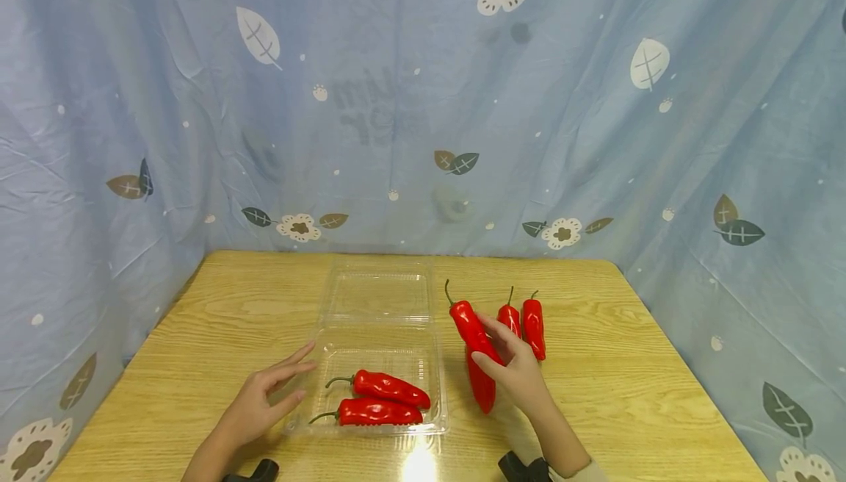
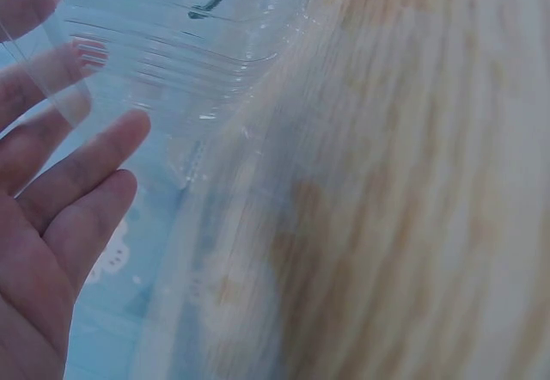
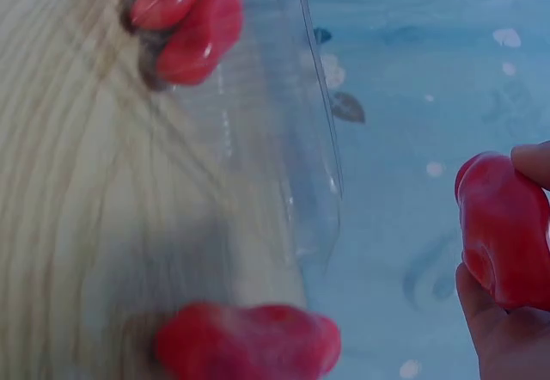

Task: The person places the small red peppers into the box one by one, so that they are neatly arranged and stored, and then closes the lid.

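My right hand [image 1: 521,366] grips a red pepper [image 1: 471,326] with a green stem, raised above the table; in the right wrist view the fingers and thumb close round the held pepper [image 3: 505,229]. Under it lies another red pepper [image 1: 482,386]. My left hand [image 1: 263,397] rests by the left edge of a clear plastic clamshell box [image 1: 333,353], its fingers extended and relaxed. Two red peppers, an upper one [image 1: 391,388] and a lower one [image 1: 380,413], lie side by side in the box's near tray, stems pointing left.
Two more red peppers, one partly hidden [image 1: 509,318] and one in full view [image 1: 534,329], lie beyond my right hand. The box's lid [image 1: 380,295] lies folded back, away from me. A blue patterned curtain [image 1: 396,100] hangs behind the wooden table [image 1: 615,394].
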A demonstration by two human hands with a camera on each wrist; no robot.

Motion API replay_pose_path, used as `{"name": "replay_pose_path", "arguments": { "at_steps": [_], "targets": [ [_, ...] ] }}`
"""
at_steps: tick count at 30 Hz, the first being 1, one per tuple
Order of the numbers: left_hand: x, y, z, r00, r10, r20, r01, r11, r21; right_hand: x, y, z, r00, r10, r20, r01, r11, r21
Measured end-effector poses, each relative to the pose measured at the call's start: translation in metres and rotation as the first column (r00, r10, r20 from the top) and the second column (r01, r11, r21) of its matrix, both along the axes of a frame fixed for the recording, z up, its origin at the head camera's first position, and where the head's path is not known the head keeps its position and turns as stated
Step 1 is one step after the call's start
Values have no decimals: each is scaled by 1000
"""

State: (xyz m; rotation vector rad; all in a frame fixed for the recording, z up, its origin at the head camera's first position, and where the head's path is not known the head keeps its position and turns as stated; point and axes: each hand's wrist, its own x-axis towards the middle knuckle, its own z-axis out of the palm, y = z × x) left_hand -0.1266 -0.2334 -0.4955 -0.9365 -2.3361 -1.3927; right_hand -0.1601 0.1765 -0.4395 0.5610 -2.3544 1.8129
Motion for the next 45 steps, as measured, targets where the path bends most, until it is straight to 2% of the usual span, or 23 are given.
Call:
{"name": "replay_pose_path", "arguments": {
  "at_steps": [11, 18, 27, 33, 36, 39, 45],
  "targets": [
    [-1, 1, -1, 1000, -20, 14, 20, 1000, 8, -13, -29, 0, 994, 103, 38, -103, 995, -12],
    [-2, 2, 1, 1000, -20, 7, 20, 1000, 0, -22, -46, 0, 974, 207, 90, -208, 978, 5],
    [-2, 1, 3, 1000, -23, 9, 23, 1000, 3, -32, -64, 7, 953, 281, 114, -292, 952, 96],
    [-2, 1, 3, 1000, -18, -3, 18, 1000, 7, -40, -76, 4, 931, 342, 129, -362, 912, 193],
    [-1, 1, 2, 1000, -16, -5, 16, 1000, 9, -42, -80, 1, 910, 390, 141, -413, 887, 207],
    [-1, 0, 1, 1000, -14, -1, 14, 1000, 5, -44, -85, -3, 899, 411, 149, -436, 868, 239],
    [0, 0, -1, 1000, -11, -8, 12, 1000, 5, -46, -93, -4, 903, 409, 133, -428, 825, 368]
  ]
}}
